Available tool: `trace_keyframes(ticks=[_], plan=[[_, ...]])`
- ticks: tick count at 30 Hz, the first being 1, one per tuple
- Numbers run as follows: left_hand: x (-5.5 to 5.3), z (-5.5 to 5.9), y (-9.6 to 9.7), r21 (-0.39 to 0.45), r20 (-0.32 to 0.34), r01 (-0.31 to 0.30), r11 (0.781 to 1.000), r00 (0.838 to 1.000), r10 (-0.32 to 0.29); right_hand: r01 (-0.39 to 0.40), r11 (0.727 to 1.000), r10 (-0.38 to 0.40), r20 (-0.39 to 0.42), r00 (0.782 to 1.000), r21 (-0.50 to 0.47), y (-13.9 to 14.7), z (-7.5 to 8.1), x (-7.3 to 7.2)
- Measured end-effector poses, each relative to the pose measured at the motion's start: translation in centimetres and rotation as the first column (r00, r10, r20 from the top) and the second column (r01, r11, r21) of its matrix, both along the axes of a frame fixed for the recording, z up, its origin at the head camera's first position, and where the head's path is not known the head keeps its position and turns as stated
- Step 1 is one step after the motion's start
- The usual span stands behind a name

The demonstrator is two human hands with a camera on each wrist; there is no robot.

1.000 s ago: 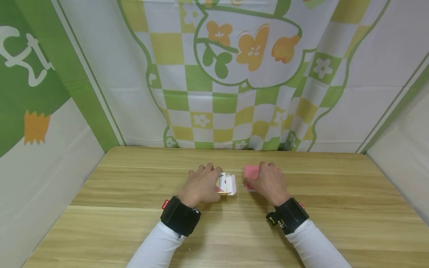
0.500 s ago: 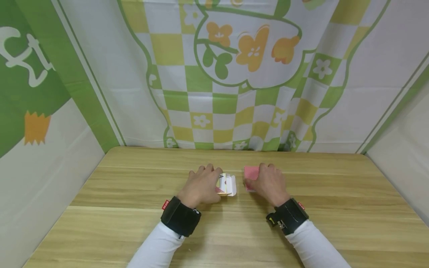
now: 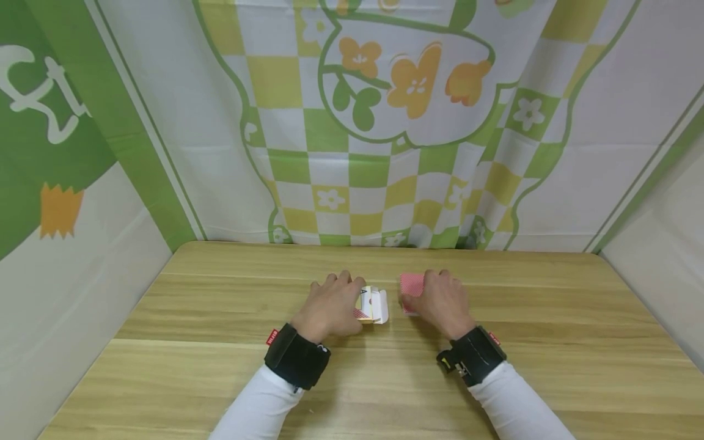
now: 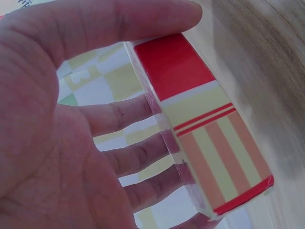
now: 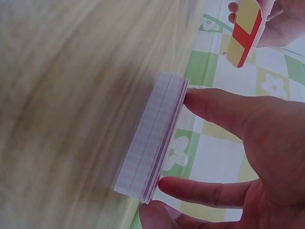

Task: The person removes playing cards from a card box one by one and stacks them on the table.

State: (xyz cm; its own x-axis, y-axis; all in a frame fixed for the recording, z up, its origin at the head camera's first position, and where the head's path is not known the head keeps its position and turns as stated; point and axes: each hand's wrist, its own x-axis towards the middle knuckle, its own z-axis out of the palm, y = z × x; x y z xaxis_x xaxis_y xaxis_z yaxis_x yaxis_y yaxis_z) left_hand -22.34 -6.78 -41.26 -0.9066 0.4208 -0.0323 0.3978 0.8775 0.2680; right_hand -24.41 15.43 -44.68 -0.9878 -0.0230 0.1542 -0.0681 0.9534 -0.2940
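My left hand (image 3: 330, 308) grips a playing-card box (image 3: 365, 302) by its sides, thumb toward me and fingers at the far side. The box's open white flap (image 3: 382, 305) points right, toward the other hand. Red, cream and striped bands cover its narrow side (image 4: 209, 124) in the left wrist view. A stack of playing cards (image 3: 411, 286) with pink patterned backs lies right of the box, a short gap away. My right hand (image 3: 444, 300) pinches that stack between thumb and fingertips. White card edges (image 5: 152, 138) face the right wrist camera, with slight steps among the top cards.
Both hands work over a light wood table (image 3: 220, 318), towards its far edge. Behind it hangs a green, yellow and white checked curtain (image 3: 368, 168). White cloth (image 3: 660, 244) closes off the right side, and a green and white panel (image 3: 60, 159) the left.
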Motion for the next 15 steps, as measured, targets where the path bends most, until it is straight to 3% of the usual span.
trace_keyframes(ticks=[15], plan=[[0.02, -0.04, -0.01, -0.014, -0.004, 0.001, 1.000, 1.000, -0.001, -0.005, 1.000, 0.006, 0.021, 1.000, -0.022, 0.06, 0.07, 0.13]])
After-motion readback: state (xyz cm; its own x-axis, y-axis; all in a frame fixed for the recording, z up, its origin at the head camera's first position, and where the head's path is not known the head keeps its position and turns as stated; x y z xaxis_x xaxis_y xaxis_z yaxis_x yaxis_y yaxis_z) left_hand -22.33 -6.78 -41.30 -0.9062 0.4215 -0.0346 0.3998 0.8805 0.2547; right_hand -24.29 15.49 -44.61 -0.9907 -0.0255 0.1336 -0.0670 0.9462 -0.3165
